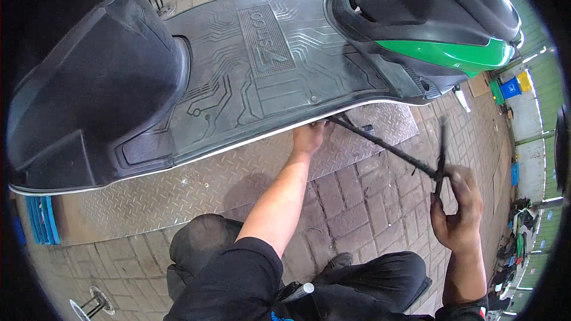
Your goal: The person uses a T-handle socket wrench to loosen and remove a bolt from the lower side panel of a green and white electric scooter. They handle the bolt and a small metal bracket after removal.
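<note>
A scooter with a dark ribbed footboard (220, 89) and a green side panel (440, 50) stretches across the view in front of me. My left hand (309, 138) reaches up under the footboard's near edge, beside the inner end of a black T-handle wrench (386, 145); its fingers are mostly hidden there. The wrench's long shaft slants out from under that edge toward the right. At its outer end, my right hand (461, 211) is closed on the crossbar, with thumb and fingers on either side. Slight blur covers the crossbar and fingertips.
Beneath the scooter lies a metal tread plate (154, 202), with brick paving (351, 208) around it. A blue stacked object (41, 220) sits at the plate's left end. Blue bin (510, 88) and yellow bin (524, 80) stand by the right wall. My bent knees are close below.
</note>
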